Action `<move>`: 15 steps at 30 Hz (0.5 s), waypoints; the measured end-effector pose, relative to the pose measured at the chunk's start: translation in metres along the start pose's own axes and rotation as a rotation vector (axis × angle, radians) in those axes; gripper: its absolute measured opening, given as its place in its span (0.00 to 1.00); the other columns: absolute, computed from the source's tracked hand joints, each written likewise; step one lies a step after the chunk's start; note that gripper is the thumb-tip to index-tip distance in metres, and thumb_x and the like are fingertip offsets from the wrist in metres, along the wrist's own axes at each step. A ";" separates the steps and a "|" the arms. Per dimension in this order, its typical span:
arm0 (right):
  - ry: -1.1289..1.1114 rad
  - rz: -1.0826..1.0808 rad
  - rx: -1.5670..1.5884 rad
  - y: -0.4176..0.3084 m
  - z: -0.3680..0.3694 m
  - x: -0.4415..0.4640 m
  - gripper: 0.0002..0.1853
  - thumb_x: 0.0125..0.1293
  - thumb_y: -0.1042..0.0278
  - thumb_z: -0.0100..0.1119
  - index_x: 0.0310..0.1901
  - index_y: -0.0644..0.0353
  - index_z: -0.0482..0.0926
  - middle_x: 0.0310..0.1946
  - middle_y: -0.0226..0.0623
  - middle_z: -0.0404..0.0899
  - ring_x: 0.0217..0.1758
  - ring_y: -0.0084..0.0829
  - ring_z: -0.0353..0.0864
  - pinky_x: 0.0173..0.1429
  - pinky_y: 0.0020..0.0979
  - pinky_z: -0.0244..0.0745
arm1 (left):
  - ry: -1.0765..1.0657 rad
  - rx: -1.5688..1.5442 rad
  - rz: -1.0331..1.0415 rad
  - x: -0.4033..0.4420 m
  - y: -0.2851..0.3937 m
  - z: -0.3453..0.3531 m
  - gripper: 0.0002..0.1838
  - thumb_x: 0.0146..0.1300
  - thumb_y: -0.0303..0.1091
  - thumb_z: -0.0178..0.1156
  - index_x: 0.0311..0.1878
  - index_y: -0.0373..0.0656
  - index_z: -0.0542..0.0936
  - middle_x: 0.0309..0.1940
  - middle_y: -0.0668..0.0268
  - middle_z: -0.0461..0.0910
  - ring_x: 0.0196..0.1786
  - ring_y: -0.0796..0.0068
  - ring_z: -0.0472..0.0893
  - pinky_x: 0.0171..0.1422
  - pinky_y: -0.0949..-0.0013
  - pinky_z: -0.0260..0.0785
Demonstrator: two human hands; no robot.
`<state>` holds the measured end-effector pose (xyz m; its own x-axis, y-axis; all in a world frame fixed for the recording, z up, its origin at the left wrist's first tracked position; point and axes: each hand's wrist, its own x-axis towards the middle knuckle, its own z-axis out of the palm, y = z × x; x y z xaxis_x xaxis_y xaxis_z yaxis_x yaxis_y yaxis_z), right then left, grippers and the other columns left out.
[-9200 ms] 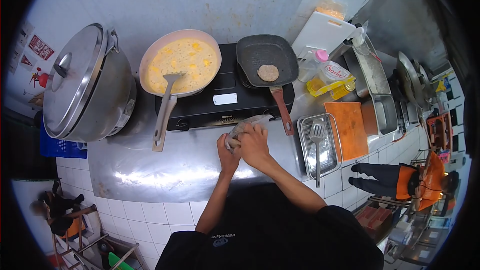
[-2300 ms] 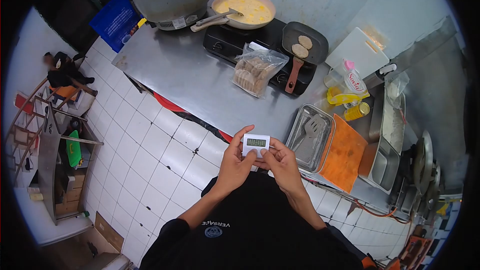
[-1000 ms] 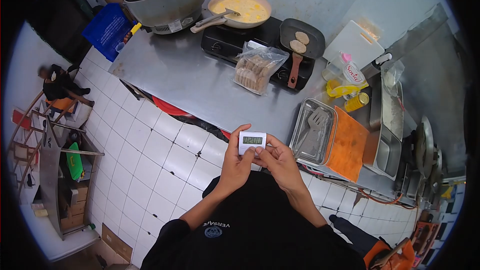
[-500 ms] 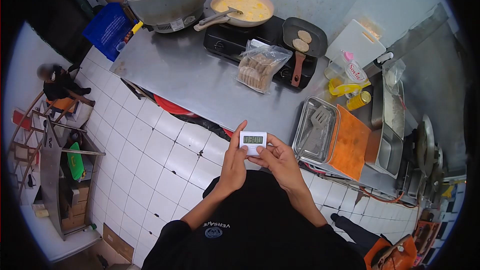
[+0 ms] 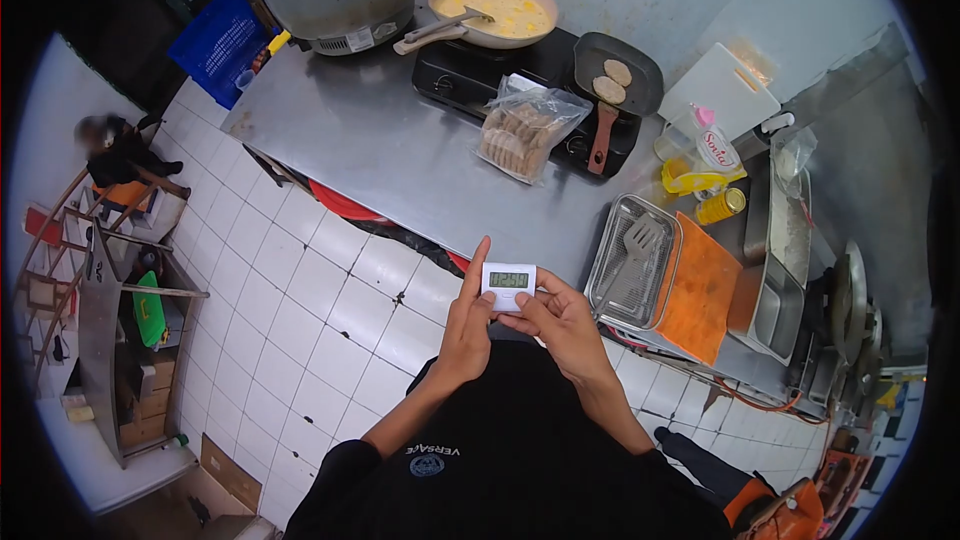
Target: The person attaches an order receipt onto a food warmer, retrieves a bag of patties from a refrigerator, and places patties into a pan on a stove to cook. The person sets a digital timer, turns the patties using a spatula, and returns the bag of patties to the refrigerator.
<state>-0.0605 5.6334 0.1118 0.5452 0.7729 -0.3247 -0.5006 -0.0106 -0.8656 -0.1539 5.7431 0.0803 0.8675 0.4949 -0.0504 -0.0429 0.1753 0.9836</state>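
A small white digital timer (image 5: 509, 286) sits between my two hands in front of my chest, its display facing me. The digits look like 02 followed by figures I cannot read surely. My left hand (image 5: 466, 330) grips the timer's left side, thumb on its front and index finger pointing up past the edge. On the right side my right hand (image 5: 560, 325) holds it too, with the thumb on the lower front and fingers curled behind. Beyond the hands, a clear bag of round patties (image 5: 520, 135) lies against the black stove (image 5: 450, 80).
On the stove stand a pan of yellow liquid (image 5: 510, 12) with a utensil and a square pan (image 5: 640, 80) with two patties. A wire basket (image 5: 610, 310) holding a slotted spatula, an orange cloth (image 5: 703, 290) and a large cooker (image 5: 340, 0) share the steel counter (image 5: 350, 130). Other people are nearby.
The timer's display has gone from 03:00 to a reading beginning with 02. Both hands keep their hold, and the view has shifted slightly.
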 end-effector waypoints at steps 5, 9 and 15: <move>-0.024 0.032 0.035 -0.004 -0.006 0.009 0.19 0.74 0.73 0.48 0.63 0.71 0.66 0.49 0.49 0.79 0.51 0.35 0.83 0.58 0.33 0.80 | -0.004 -0.198 -0.002 0.004 0.001 0.003 0.36 0.66 0.38 0.36 0.77 0.40 0.45 0.64 0.50 0.68 0.59 0.67 0.71 0.66 0.69 0.59; -0.052 0.056 0.024 -0.008 -0.012 0.020 0.19 0.74 0.74 0.47 0.63 0.72 0.65 0.52 0.47 0.78 0.53 0.34 0.81 0.60 0.33 0.80 | 0.027 -0.107 -0.045 0.014 0.004 0.005 0.36 0.66 0.37 0.36 0.77 0.39 0.45 0.66 0.50 0.66 0.61 0.65 0.70 0.69 0.67 0.57; -0.065 0.026 0.056 -0.021 -0.029 0.029 0.19 0.74 0.75 0.47 0.63 0.72 0.66 0.52 0.48 0.78 0.53 0.34 0.81 0.60 0.32 0.80 | 0.032 -0.043 -0.073 0.033 0.002 0.017 0.36 0.65 0.34 0.36 0.77 0.39 0.46 0.66 0.49 0.65 0.63 0.64 0.69 0.70 0.67 0.55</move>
<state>-0.0150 5.6379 0.1095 0.4876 0.8125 -0.3195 -0.5518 0.0031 -0.8340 -0.1168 5.7450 0.0832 0.8529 0.5061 -0.1283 -0.0015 0.2482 0.9687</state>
